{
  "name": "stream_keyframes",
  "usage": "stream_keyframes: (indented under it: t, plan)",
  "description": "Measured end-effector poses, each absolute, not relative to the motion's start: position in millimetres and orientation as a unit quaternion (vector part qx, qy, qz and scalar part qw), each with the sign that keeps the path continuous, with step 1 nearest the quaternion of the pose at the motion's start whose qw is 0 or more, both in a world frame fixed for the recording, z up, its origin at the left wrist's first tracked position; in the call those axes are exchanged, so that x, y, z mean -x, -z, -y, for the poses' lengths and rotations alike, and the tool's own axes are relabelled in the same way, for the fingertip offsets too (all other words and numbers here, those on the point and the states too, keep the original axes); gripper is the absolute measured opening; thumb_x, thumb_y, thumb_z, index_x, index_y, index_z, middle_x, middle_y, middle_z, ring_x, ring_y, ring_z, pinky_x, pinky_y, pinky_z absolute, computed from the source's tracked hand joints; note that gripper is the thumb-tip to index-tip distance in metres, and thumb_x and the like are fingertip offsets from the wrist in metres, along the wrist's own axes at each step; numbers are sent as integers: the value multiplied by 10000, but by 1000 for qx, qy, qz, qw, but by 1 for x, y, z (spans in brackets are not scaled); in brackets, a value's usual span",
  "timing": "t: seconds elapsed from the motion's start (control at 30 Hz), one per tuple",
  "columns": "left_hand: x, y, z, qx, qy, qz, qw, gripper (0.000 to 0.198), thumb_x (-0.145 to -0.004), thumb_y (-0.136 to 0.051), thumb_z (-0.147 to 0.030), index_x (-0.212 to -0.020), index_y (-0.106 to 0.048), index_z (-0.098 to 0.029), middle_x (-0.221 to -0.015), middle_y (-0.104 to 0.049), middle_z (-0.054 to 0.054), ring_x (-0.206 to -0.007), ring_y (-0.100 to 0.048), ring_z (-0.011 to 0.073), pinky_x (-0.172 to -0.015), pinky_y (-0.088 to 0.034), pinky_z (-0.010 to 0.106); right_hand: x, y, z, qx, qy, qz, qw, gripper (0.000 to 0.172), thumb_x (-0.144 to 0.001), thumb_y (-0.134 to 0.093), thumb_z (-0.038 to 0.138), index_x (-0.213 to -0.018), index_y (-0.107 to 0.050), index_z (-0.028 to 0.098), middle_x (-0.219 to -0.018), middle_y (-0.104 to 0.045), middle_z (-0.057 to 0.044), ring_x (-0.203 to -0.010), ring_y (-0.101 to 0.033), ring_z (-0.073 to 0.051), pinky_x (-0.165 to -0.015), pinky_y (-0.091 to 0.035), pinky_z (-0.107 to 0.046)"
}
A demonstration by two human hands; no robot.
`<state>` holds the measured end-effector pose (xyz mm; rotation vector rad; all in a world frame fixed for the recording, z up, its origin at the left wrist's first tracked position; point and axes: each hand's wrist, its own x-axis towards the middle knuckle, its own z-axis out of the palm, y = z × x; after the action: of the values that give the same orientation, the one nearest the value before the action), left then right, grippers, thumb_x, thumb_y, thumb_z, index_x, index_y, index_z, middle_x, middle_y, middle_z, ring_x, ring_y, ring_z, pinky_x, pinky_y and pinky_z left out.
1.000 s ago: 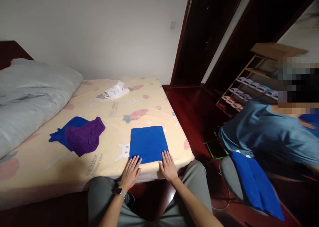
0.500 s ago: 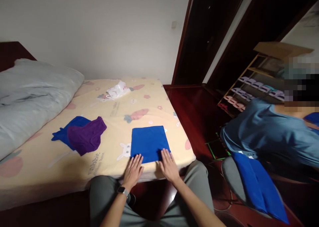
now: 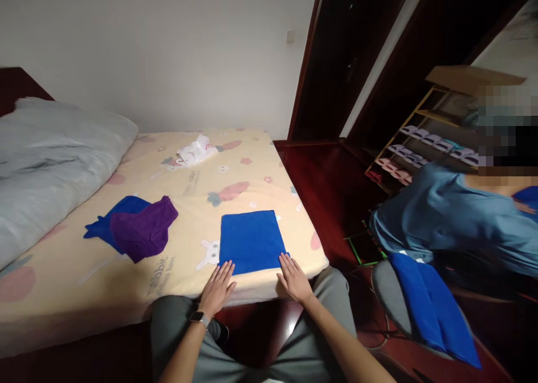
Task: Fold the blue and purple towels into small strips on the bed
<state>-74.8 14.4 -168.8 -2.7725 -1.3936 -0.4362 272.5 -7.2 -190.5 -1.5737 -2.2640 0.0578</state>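
A blue cloth (image 3: 251, 239) lies flat in a near square by the bed's front edge. My left hand (image 3: 217, 288) rests with straight fingers at its near left corner. At the near right corner, my right hand (image 3: 295, 278) lies flat, its fingertips touching the cloth's edge. Neither hand grips anything. To the left, a crumpled purple cloth (image 3: 144, 230) partly covers another blue cloth (image 3: 110, 230).
A white plastic bag (image 3: 196, 150) sits near the wall on the patterned bed sheet (image 3: 189, 204). A grey quilt (image 3: 63, 153) is heaped at left. On the right, a person in a blue shirt (image 3: 432, 209) sits near a shoe rack (image 3: 420, 131) and a blue-draped stool (image 3: 432, 304).
My right hand has slid right to the cloth's corner, and my left hand has shifted slightly left. The blue cloth stays flat. The view has turned slightly.
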Motion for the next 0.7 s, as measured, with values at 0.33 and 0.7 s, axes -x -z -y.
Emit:
stream_keyframes:
  t: [0.33, 0.7]
  plan:
    - [99, 178, -21, 823, 230, 519, 9, 393, -929, -458, -256, -1290, -613, -271, -1240, -665, 92, -1153, -617, 260, -1013, -507, 440, -279, 175, -9, 544, -42, 810, 214, 692, -844, -495, 136, -1522, -360, 168, -1519, -442, -120, -1400, -408, -286, -1158, -371, -500]
    - [108, 159, -43, 856, 178, 481, -70, 510, -823, -498, -137, -1293, -606, -304, -1205, -667, 54, -1112, -615, 238, -967, -528, 405, -298, 196, -32, 546, -174, 775, 268, 533, -858, -442, 111, -1374, -560, 175, -1393, -584, -109, -1293, -548, -232, -1124, -439, -450]
